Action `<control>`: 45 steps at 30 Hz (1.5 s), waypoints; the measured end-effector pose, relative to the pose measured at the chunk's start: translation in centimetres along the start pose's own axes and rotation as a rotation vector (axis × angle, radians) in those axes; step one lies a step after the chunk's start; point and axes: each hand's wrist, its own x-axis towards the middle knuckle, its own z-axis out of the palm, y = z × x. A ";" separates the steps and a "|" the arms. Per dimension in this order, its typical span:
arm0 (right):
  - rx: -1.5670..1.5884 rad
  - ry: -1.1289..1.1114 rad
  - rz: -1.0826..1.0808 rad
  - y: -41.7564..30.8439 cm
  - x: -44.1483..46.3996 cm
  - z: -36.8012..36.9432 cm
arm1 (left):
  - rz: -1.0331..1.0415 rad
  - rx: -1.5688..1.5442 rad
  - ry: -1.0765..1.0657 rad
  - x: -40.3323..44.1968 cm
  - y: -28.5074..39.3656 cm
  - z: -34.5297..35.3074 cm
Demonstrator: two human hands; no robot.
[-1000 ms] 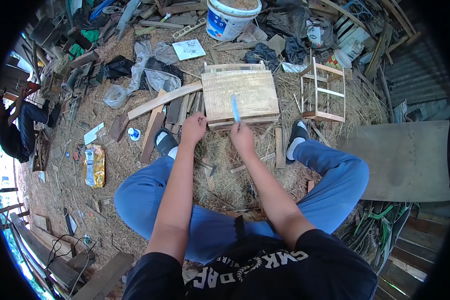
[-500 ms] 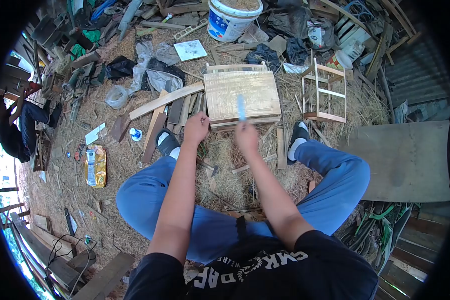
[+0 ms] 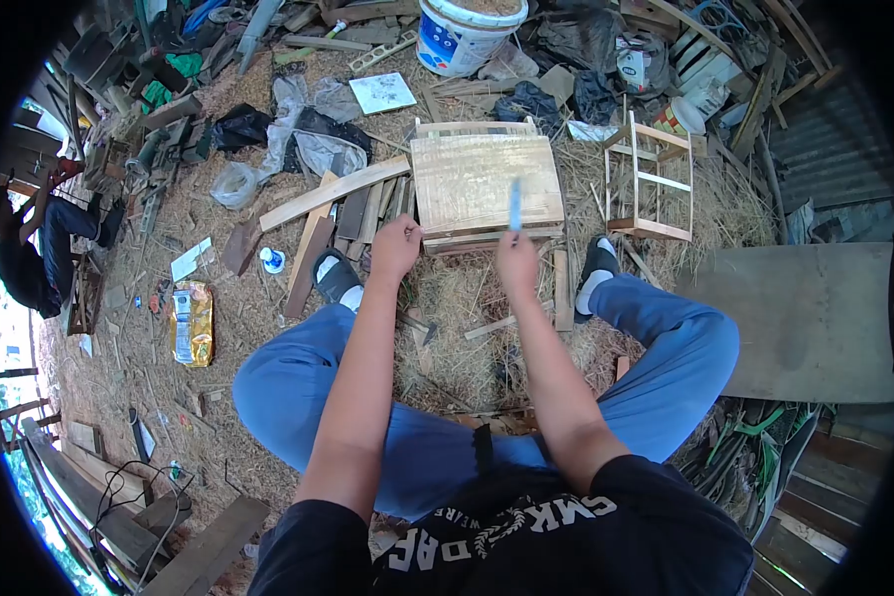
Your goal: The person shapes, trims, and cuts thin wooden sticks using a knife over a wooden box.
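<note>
A pale wooden panel (image 3: 472, 184) lies on a low wooden frame in front of me, its surface patchy and slightly shiny. My left hand (image 3: 397, 244) is closed at the near left corner of the panel, the fingers curled against its edge. In my right hand (image 3: 517, 260) is a narrow, flat blade-like tool (image 3: 516, 205), bluish and blurred, pointing away from me. The tool overlaps the right part of the panel; whether it touches the surface I cannot tell. Its handle is mostly hidden by my fist.
To the right stands a slatted wooden frame (image 3: 651, 184). Long boards (image 3: 333, 194) lie left of the panel. A white bucket (image 3: 457, 45) of shavings is behind, a hammer-like tool (image 3: 419, 328) between my feet, a gold packet (image 3: 192, 324) at left. Another person (image 3: 30, 238) sits far left.
My right hand and the blade-like tool have moved right across the near part of the panel. My left hand stays at the corner. The view has shifted slightly.
</note>
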 end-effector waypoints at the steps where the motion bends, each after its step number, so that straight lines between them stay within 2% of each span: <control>1: 0.019 -0.039 -0.066 -0.4 -1.1 1.1 | 0.002 0.012 0.004 0.0 0.0 -0.1; 3: -0.094 -0.216 -0.101 -2.6 -4.3 2.9 | -0.004 0.002 0.001 0.2 -0.5 0.1; 7: -0.065 -0.288 -0.054 -4.3 -5.4 3.6 | -0.038 -0.003 -0.004 0.0 -0.1 -0.2; 11: -0.045 -0.164 -0.168 -0.5 -1.4 1.2 | -0.010 0.013 0.001 0.0 0.4 -0.2; 13: -0.016 -0.095 -0.062 -0.4 -0.3 0.2 | -0.010 0.000 0.005 -0.1 0.3 -0.1; 17: 0.021 -0.089 -0.027 -2.3 -2.7 2.3 | -0.010 0.016 0.000 0.1 -0.2 0.0; 20: -0.041 -0.271 -0.128 -4.4 -6.1 4.7 | -0.008 -0.010 -0.005 0.2 -0.6 0.1; 23: -0.067 -0.327 -0.113 -4.7 -5.8 4.1 | -0.008 -0.020 -0.007 0.2 -0.6 0.1; 26: -0.070 -0.295 -0.107 -3.0 -3.7 2.4 | -0.036 0.004 -0.025 0.1 0.5 -0.5; 32: -0.142 -0.061 -0.118 3.4 4.5 -3.2 | 0.003 -0.012 -0.023 0.1 0.0 -0.4; 36: -0.177 -0.022 -0.136 4.2 5.5 -4.2 | 0.010 -0.032 -0.042 0.5 -0.8 0.2; 40: -0.072 -0.105 -0.079 0.4 0.5 -0.2 | 0.022 0.017 -0.026 0.5 -0.8 0.0; 42: -0.115 -0.229 -0.086 -1.2 -1.6 1.7 | 0.014 0.033 -0.026 0.2 -0.6 -0.3; 45: -0.078 -0.306 -0.111 -2.6 -2.7 2.1 | -0.017 0.045 -0.038 0.1 -0.2 -0.5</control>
